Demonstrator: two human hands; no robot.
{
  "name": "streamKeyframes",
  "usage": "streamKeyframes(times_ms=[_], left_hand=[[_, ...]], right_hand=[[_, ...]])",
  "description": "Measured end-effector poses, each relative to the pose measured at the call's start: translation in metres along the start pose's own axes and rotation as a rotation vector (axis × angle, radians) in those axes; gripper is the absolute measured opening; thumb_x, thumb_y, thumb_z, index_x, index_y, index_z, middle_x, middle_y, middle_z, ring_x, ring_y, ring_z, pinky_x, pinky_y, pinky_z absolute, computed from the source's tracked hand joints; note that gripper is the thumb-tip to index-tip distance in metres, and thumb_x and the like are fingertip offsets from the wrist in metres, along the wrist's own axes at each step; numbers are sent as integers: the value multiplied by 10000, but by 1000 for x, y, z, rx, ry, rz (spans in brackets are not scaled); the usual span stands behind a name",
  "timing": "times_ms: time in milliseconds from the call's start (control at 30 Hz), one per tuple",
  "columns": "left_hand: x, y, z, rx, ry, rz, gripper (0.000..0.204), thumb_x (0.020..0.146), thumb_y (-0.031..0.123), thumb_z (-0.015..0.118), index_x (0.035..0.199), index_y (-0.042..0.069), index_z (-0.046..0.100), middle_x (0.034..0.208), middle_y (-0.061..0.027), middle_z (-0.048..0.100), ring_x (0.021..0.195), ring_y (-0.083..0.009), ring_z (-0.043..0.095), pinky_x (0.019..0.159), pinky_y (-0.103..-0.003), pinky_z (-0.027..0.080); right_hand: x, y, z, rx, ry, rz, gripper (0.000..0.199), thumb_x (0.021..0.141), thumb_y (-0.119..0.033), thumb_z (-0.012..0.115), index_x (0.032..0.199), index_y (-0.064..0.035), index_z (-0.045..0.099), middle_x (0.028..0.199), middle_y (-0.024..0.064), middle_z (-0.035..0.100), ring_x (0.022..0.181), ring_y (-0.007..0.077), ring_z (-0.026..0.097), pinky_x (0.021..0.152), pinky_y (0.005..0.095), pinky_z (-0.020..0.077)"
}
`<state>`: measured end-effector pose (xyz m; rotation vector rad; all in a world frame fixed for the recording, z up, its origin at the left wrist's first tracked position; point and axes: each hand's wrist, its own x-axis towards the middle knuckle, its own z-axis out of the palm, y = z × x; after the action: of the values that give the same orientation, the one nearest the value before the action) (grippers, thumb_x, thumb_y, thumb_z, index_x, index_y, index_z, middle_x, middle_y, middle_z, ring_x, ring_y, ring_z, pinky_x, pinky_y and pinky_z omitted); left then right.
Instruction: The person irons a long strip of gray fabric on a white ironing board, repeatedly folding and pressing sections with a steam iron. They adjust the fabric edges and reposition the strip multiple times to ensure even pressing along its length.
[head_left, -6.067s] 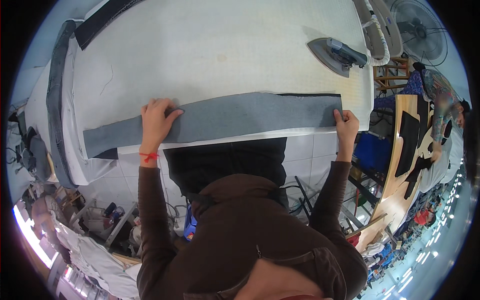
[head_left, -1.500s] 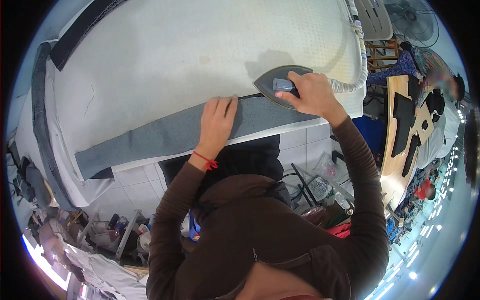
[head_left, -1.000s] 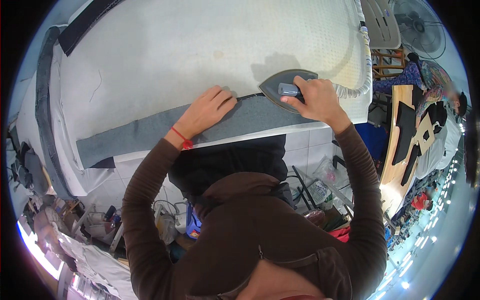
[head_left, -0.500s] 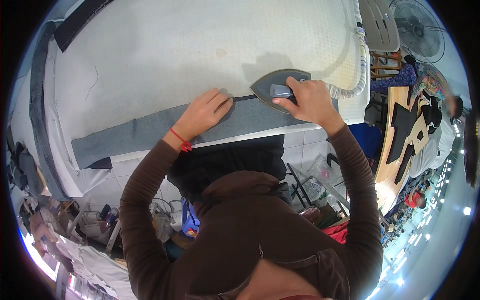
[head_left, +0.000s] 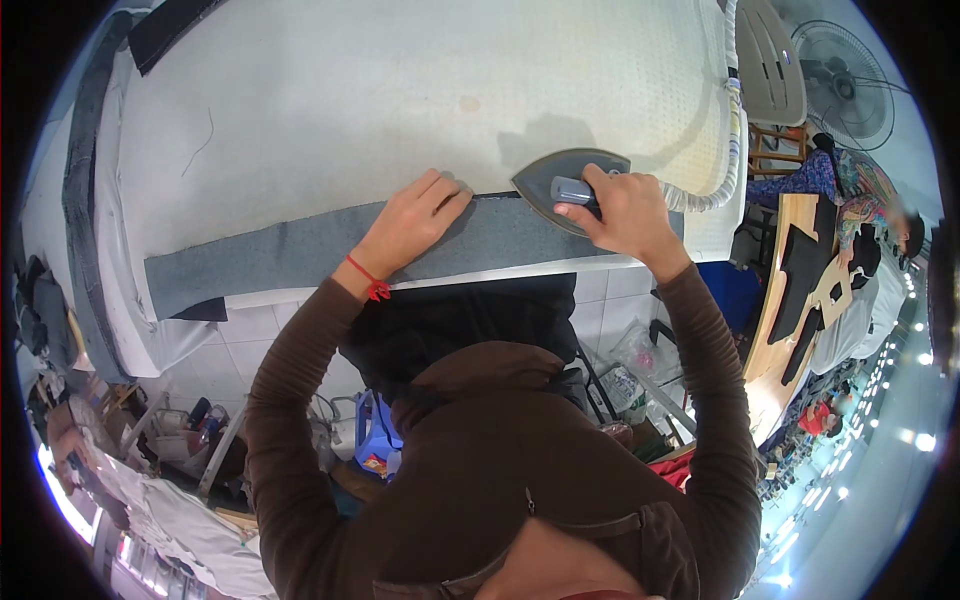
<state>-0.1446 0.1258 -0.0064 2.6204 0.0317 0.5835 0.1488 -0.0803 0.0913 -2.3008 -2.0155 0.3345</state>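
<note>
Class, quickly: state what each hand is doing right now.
Left hand: open, pressed flat on the grey fabric strip.
Right hand: closed around the iron handle.

Big white padded table fills top. White tile floor below its edge. Standing fan at top right, white chair beside it. Wooden bench at right with dark cloth pieces on it. Row of bright lamps far right. Blue stool under table. White cloth heap at bottom left.
</note>
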Motion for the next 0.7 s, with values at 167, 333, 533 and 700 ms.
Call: streamKeyframes(times_ms=[167,333,533,700], left_hand=[[-10,-9,-17,28,-47,22,369,905,50,750,1272,25,771,1190,-82,687,1060,-270,691,864,-389,653],[-21,-18,-27,49,-63,90,353,896,61,750,1246,19,760,1194,-82,684,1056,-270,693,852,-387,655],[-27,-27,-26,66,-64,157,353,882,77,764,1228,10,759,1197,-85,681,1065,-262,699,829,-377,654],[-28,-28,-25,59,-47,158,351,881,84,769,1222,5,761,1193,-83,681,1065,-259,699,816,-375,654]], right_hand=[[6,-12,1,-2,7,-39,643,1047,-710,748,1000,-70,697,636,134,664,593,398,714,589,503,550],[7,-13,3,2,42,-58,684,1051,-743,722,972,-64,695,600,118,645,562,373,705,571,482,549],[10,-20,-3,16,21,-53,674,1045,-735,737,973,-66,699,610,119,660,578,371,718,575,478,554],[25,-40,4,-14,5,-43,655,1035,-720,758,988,-69,708,626,125,682,583,377,727,576,487,561]])
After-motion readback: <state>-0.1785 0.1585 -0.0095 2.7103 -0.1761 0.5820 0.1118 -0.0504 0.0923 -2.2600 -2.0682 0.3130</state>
